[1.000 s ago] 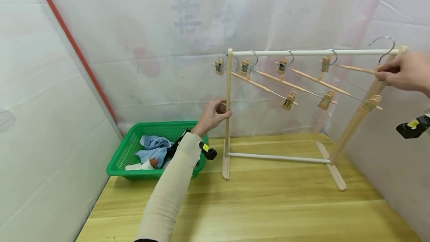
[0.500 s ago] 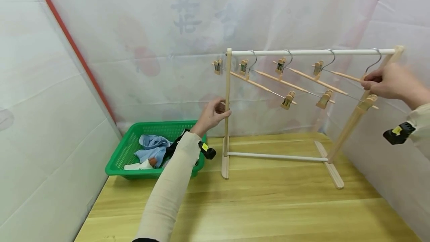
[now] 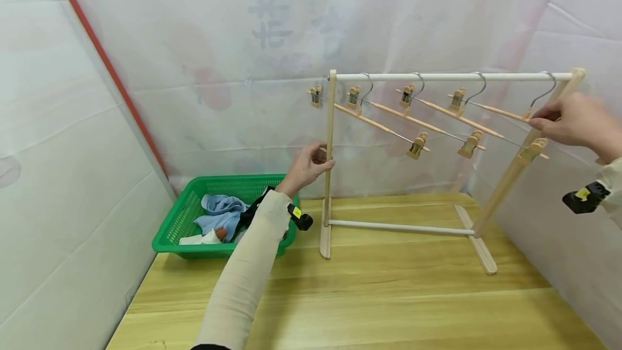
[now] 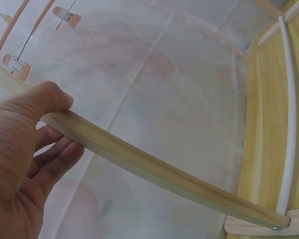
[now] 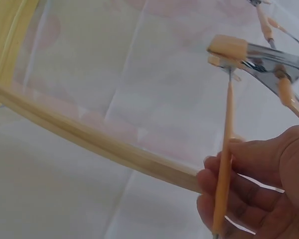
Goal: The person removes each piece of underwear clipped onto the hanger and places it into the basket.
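A small wooden drying rack with a white top rail (image 3: 389, 77) stands on the table. My left hand (image 3: 305, 166) grips its left upright (image 4: 169, 174), thumb on one side and fingers on the other. At the rail's right end, my right hand (image 3: 580, 123) pinches the orange bar of a clip hanger (image 5: 228, 119) between thumb and fingers. The hanger's hook (image 3: 549, 82) sits over the rail, and one of its clips (image 5: 228, 46) shows close up in the right wrist view. My hand covers the hanger's other end. Three more clip hangers (image 3: 415, 119) hang to its left.
Left of the rack, a green plastic basket (image 3: 162, 242) holds blue cloth (image 3: 221, 215), black cloth and a white piece. White printed sheeting (image 3: 218, 42) rises behind and on both sides of the wooden table (image 3: 340, 307). A white lower bar (image 3: 403, 227) joins the rack's feet.
The right hand has brought the hanger left and down; its hook, raised above the rail's right end before, now rests over the rail. The left hand has stayed on the upright.
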`<state>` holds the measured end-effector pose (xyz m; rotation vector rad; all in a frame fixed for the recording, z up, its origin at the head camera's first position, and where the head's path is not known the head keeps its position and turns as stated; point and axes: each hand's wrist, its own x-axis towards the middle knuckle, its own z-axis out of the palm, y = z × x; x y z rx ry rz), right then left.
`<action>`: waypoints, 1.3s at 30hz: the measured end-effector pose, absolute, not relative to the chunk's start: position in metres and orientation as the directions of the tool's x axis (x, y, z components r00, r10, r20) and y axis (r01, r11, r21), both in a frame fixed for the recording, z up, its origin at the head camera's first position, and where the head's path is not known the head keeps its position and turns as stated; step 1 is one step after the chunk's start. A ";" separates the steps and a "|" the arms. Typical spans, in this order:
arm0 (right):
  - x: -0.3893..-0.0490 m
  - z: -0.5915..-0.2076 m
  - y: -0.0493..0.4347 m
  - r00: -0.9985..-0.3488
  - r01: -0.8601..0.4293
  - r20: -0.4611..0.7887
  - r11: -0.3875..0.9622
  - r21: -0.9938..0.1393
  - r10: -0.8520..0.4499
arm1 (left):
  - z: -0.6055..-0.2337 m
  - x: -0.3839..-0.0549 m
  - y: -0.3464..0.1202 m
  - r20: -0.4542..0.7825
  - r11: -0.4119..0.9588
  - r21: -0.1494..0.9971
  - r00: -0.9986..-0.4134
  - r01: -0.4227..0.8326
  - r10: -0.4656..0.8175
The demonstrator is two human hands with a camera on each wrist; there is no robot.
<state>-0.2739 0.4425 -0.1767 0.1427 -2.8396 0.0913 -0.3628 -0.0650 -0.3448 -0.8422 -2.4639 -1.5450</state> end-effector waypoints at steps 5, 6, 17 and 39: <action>-0.267 -0.169 0.447 -0.949 -0.073 0.310 0.996 -0.040 -0.058 | -0.344 -0.363 -0.062 0.381 0.325 0.794 -0.837 0.514 0.394; -0.265 -0.167 0.447 -0.949 -0.058 0.314 0.997 -0.048 -0.040 | -0.344 -0.363 -0.062 0.382 0.325 0.794 -0.837 0.515 0.393; -0.245 -0.146 0.400 -0.745 -0.145 0.667 0.978 -0.152 -0.007 | -0.344 -0.362 -0.066 0.393 0.329 0.786 -0.834 0.523 0.386; -0.182 -0.156 0.213 -0.292 -0.508 0.939 0.861 0.009 -0.182 | -0.311 -0.316 -0.067 0.513 0.653 0.513 -0.809 0.557 0.287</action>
